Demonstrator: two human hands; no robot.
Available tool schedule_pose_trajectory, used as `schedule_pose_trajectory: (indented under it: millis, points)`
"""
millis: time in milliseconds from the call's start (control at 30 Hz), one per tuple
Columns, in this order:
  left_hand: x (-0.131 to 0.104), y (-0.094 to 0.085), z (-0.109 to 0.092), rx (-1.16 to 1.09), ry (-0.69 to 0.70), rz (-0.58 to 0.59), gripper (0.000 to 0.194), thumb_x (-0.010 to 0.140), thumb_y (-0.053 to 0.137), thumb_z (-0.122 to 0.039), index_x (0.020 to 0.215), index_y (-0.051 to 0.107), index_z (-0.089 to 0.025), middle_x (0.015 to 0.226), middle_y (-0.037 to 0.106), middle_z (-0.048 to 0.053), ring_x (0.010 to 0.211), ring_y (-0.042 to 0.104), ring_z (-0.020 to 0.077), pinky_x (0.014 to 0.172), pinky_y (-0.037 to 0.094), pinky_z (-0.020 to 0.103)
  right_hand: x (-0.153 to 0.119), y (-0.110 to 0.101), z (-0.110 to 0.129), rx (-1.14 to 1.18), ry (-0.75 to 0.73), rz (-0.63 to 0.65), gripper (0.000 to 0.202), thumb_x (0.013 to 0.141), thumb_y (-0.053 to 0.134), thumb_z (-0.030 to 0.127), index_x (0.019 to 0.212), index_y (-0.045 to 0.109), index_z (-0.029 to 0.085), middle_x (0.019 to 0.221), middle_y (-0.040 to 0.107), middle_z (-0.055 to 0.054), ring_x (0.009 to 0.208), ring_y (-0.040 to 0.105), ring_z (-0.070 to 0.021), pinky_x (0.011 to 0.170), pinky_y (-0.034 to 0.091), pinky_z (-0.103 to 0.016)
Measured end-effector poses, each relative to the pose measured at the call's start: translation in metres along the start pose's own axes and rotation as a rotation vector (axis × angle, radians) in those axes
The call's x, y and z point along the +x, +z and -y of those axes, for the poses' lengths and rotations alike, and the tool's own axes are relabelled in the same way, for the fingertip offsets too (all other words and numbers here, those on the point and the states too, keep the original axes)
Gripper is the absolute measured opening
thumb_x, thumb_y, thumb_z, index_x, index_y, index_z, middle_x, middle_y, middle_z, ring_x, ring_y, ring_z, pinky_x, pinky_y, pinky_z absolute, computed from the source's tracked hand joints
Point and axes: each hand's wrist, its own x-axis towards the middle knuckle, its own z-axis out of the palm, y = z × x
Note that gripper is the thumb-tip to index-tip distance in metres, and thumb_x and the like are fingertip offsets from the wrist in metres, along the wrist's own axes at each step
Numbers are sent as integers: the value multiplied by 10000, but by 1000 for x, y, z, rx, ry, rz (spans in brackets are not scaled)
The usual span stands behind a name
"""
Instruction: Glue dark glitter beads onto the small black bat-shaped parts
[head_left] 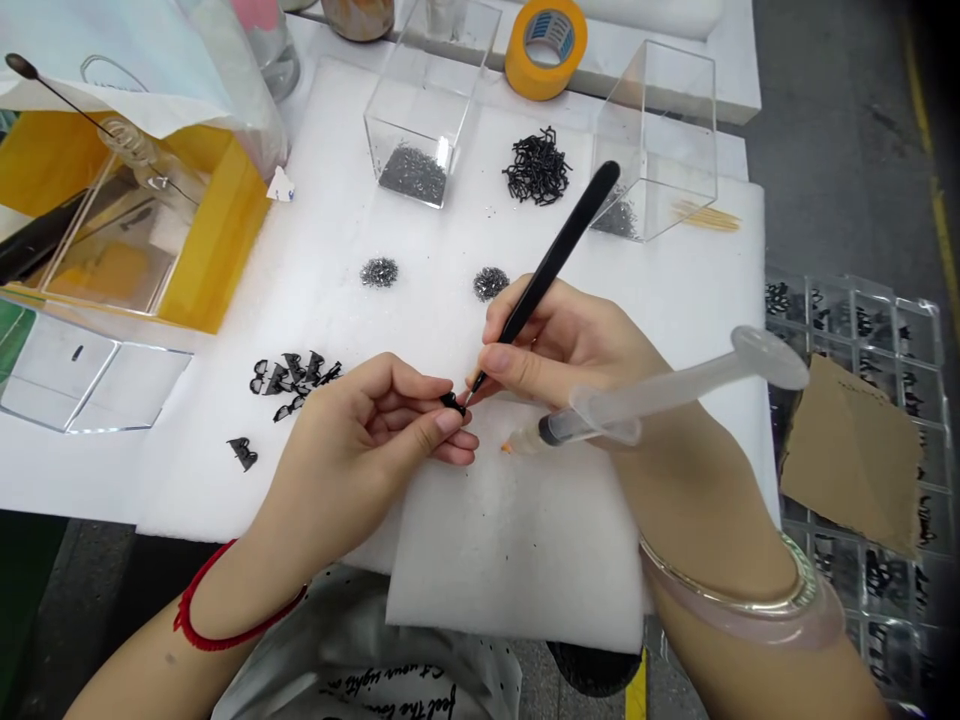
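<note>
My left hand [375, 430] pinches a small black part [453, 403] between thumb and fingertips. Black tweezers [551, 265] sit in my right hand [562, 350], held like a pen, their fine metal tip right at the black part. A clear syringe [622, 405] with an orange tip lies across my right hand and wrist; how it is kept there is hidden. Beside my left hand is a cluster of small black frame-like pieces [281, 378], with one more such piece [241, 453] lying apart. Two little heaps of tiny shiny metal bits [379, 272] are beyond my hands.
Clear boxes [412, 125] with fine metal bits stand behind, near a pile of thin black sticks [538, 167] and a yellow tape roll [545, 55]. Toothpicks [709, 217] lie right. A yellow-sided box [217, 230] is left; a compartment tray [862, 300] with cardboard [855, 455] is lower right.
</note>
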Motion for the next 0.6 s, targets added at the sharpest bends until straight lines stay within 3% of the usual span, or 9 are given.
schedule_pose_trajectory:
  millis: [333,600]
  points:
    - [-1,-2,3,18,40,19,133,828,693,-134,816,561,-151,746,727,-19,680,719,94,673,593,114,-1,3,3,99,49,-49,199,749,764,249,796,580,193,704,572,45,557,566,-59,457,485,-163]
    - [-1,-2,3,46,52,26,133,833,694,-152,807,564,-157,764,733,-24,699,722,100,691,597,122,1,2,1,79,55,-39,188,761,755,249,797,581,185,691,583,53,437,462,-15,382,406,-146]
